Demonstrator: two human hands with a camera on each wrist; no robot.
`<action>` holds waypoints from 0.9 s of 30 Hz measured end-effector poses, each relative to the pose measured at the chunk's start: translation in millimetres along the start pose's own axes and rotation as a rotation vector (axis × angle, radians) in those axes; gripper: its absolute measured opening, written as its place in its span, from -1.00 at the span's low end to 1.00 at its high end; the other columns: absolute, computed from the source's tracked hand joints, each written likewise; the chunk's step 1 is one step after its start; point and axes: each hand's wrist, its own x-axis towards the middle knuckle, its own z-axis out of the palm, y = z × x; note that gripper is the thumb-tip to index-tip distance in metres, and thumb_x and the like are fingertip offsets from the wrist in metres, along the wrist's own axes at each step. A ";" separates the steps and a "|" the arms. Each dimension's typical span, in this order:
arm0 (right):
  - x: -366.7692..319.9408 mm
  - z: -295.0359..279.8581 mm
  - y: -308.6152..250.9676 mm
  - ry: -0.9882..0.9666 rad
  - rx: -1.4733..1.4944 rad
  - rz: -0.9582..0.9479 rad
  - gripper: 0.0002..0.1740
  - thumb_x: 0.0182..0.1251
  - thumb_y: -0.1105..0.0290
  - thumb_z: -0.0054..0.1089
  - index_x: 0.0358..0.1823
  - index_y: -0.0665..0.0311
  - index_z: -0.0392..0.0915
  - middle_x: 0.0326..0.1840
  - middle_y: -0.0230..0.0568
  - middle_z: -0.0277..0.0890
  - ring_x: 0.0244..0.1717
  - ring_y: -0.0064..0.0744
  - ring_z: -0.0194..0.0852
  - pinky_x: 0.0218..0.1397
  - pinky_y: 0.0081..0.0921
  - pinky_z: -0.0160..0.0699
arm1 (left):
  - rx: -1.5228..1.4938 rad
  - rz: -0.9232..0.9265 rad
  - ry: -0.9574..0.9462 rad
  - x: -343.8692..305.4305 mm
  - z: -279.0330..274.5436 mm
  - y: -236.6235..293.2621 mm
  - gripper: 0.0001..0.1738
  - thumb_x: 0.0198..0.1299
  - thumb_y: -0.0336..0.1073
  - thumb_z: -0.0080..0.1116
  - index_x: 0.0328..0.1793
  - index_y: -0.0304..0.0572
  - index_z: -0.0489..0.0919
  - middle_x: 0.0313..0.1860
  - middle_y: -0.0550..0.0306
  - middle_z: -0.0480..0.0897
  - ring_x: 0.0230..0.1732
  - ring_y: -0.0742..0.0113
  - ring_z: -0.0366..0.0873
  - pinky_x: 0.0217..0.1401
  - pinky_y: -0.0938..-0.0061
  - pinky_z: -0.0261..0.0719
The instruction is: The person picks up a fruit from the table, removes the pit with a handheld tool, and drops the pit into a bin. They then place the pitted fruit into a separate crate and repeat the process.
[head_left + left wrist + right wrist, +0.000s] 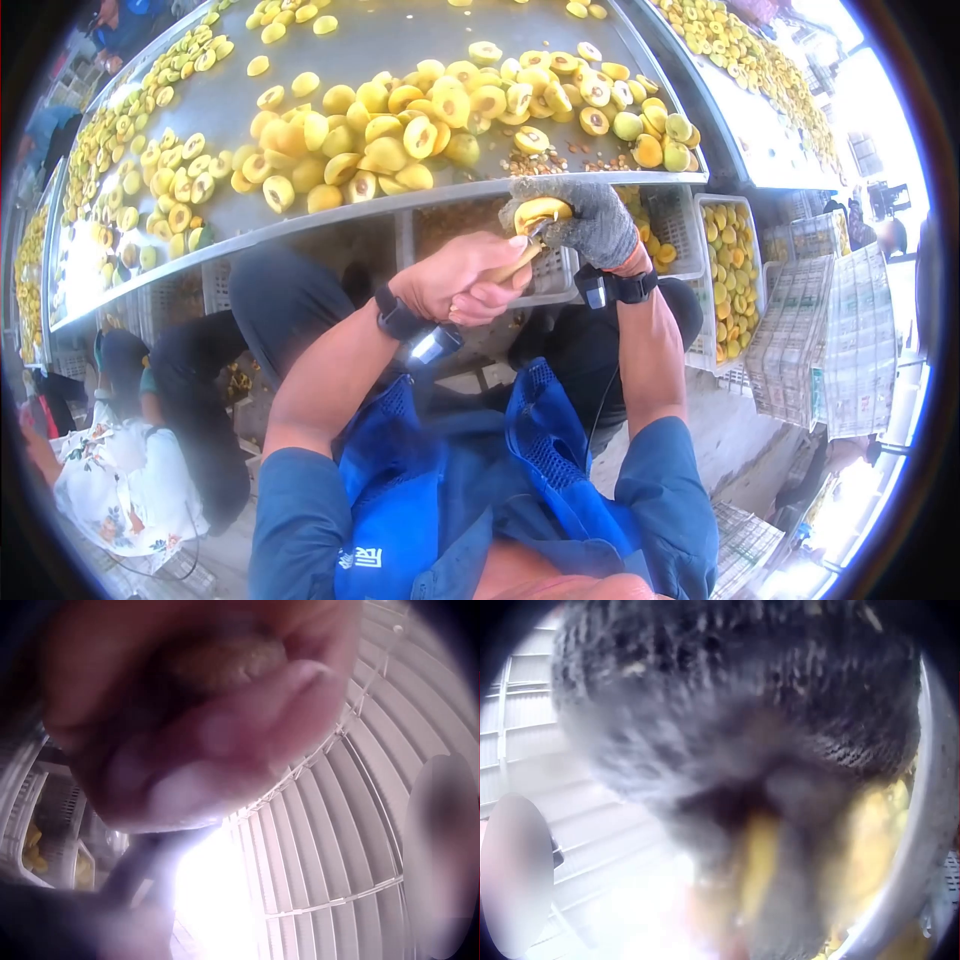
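Note:
My bare left hand point(455, 278) grips the wooden handle point(513, 266) of a small metal-tipped pitting tool. In the left wrist view, the curled fingers point(217, 742) wrap round that handle, and most of it is hidden. A grey knitted glove covers my right hand point(597, 222), which holds a yellow peach half point(543, 209) just past the table's near edge. The tool's metal tip point(537, 231) is right at the cut face of the fruit. Blurred in the right wrist view, the gloved hand point(735, 697) has a strip of yellow fruit point(759, 859) between its fingers.
A metal table point(400, 30) bears heaps of peach halves point(390, 120). Brown stones point(560, 162) lie near its edge. Below right stands a white crate point(703, 290) of fruit, beside stacked crates point(835, 330). Someone's dark-trousered leg point(200, 370) is to the left.

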 end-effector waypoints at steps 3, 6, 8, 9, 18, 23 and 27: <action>-1.5 -8.7 3.8 -0.040 0.035 0.087 -0.38 0.22 0.30 0.60 0.30 0.33 0.64 0.07 -0.23 0.79 0.10 -0.49 0.66 0.22 -0.42 0.65 | -0.058 0.026 -0.113 2.3 -5.9 -6.9 -0.43 0.68 0.09 -0.17 -0.23 -0.26 0.48 -0.70 0.43 0.21 -0.82 0.68 0.08 -0.84 0.67 0.05; -5.4 -21.3 33.1 0.009 -0.031 0.125 -0.43 0.25 0.32 0.57 0.29 0.30 0.66 0.06 -0.25 0.80 0.06 -0.52 0.67 0.18 -0.44 0.66 | 0.009 0.017 -0.085 9.5 -23.9 -4.5 -0.42 0.65 0.09 -0.12 -0.23 -0.30 0.56 -0.71 0.23 0.40 -0.80 0.39 0.32 -0.74 0.47 0.36; -9.8 -23.2 30.0 0.152 -0.146 0.213 -0.47 0.27 0.30 0.55 0.26 0.27 0.68 -0.01 -0.23 0.81 -0.01 -0.46 0.71 0.12 -0.42 0.67 | 1.045 0.298 0.440 24.6 -43.8 -13.3 -0.41 0.61 0.10 -0.08 -0.21 -0.32 0.62 -0.60 -0.02 0.58 -0.61 0.10 0.56 -0.48 0.26 0.58; -11.5 -24.3 29.3 0.231 -0.193 0.238 -0.49 0.27 0.28 0.54 0.23 0.25 0.70 -0.05 -0.19 0.81 -0.07 -0.40 0.75 0.08 -0.39 0.68 | 1.558 0.434 0.715 30.1 -48.2 -16.0 -0.40 0.59 0.11 -0.06 -0.21 -0.33 0.65 -0.55 -0.15 0.67 -0.52 -0.05 0.67 -0.36 0.15 0.69; -64.3 -76.9 49.7 0.515 -1.188 0.583 -0.49 0.35 0.05 0.42 0.20 0.21 0.69 0.10 0.06 0.70 0.06 0.06 0.72 0.14 -0.15 0.66 | 1.692 0.111 1.016 19.1 -15.2 -11.7 -0.41 0.49 0.14 0.02 -0.12 -0.34 0.71 -0.23 -0.30 0.77 -0.13 -0.26 0.75 -0.02 -0.04 0.69; -31.8 -70.6 52.6 0.738 -1.107 0.405 -0.49 0.41 0.10 0.35 0.30 0.19 0.63 0.22 0.02 0.64 0.18 0.05 0.67 0.24 -0.14 0.61 | 1.627 0.235 1.005 21.7 -10.5 -21.4 -0.42 0.48 0.14 0.05 -0.15 -0.33 0.67 -0.34 -0.34 0.73 -0.23 -0.33 0.73 -0.10 -0.09 0.67; 53.8 -36.3 37.6 0.380 -1.017 0.429 -0.46 0.37 0.10 0.35 0.32 0.14 0.63 0.21 -0.05 0.68 0.21 0.05 0.65 0.24 -0.12 0.60 | 1.585 0.405 1.024 29.5 -17.0 -28.8 -0.48 0.45 0.09 0.11 -0.20 -0.33 0.63 -0.46 -0.34 0.68 -0.31 -0.38 0.69 -0.19 -0.13 0.64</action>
